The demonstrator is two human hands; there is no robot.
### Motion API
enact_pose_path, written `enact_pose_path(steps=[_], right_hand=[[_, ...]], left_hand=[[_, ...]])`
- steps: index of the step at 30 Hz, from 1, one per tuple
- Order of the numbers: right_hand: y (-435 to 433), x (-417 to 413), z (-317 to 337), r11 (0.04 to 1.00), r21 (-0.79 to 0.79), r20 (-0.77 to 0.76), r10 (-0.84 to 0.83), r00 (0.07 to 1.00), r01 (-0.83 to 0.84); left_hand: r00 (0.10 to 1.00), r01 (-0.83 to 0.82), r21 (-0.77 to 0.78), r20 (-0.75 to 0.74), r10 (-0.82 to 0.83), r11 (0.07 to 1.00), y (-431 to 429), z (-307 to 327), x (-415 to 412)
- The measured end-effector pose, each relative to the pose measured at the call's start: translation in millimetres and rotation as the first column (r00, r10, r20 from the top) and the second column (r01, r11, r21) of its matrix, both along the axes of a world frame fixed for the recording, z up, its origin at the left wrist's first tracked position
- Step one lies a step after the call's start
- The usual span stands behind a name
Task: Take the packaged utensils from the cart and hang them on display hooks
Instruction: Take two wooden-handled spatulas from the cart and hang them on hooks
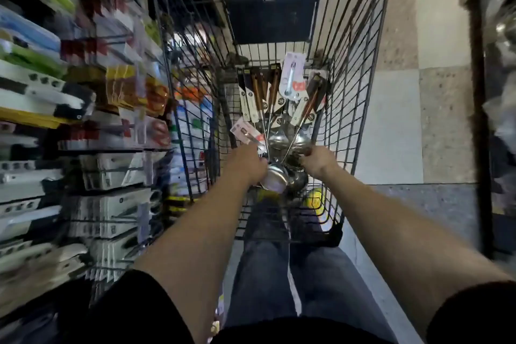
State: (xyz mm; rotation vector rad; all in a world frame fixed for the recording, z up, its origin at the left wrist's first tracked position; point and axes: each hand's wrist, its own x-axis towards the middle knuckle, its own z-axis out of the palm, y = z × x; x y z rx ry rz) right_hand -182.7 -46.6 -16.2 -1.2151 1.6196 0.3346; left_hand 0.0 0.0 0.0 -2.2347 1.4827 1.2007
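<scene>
Cart: I see a black wire cart [349,70] in front of me, with both arms reaching down into it.
Utensils: a pile of packaged utensils [282,98] lies at the bottom of the cart. Some have brown wooden handles and shiny metal ends. They sit in card sleeves.
Left hand: my left hand [248,162] is curled down into the pile, next to a shiny metal scoop [275,176] and a pink and white pack [245,132]. I cannot tell what it is gripping.
Right hand: my right hand [319,163] is curled around a thin metal stem. The fingers are hidden, so I am not sure.
Shelves: the display wall [83,109] on my left is full of hanging packs. It looks blurry.
Floor: pale tiles [396,120] on my right.
</scene>
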Motion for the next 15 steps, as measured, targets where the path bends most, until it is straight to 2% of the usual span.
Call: enact_pose_path(steps=[4, 7, 11, 13, 15], right_hand=[[-15.7, 7.9, -31.8, 0.996, 0.002, -0.05, -0.091, 0.995, 0.092], [-26.0, 19.7, -64.2, 0.984, -0.007, -0.029, -0.175, 0.984, 0.175], [-36.1, 30.6, -109.6, 0.972, -0.018, -0.046, -0.234, 0.971, 0.234], [-40.7, 34.1, -130.9, 0.962, -0.047, -0.063, -0.271, 0.961, 0.268], [-43.3, 38.4, -149.6, 0.935, -0.067, -0.061, -0.353, 0.934, 0.349]], left_hand=[[1.0, 0.001, 0.05, 0.026, -0.002, 0.999, -20.2, -39.2, 9.2], [0.999, -0.037, 0.058, -0.023, 0.039, 0.998, -32.9, -74.0, 14.9], [0.998, 0.055, 0.013, 0.03, -0.055, 0.998, -48.9, -120.4, 19.1], [1.0, 0.021, 0.007, -0.019, -0.02, 1.0, -55.5, -140.2, 15.7], [0.993, -0.087, 0.016, -0.079, 0.088, 0.996, -61.0, -158.0, 11.6]])
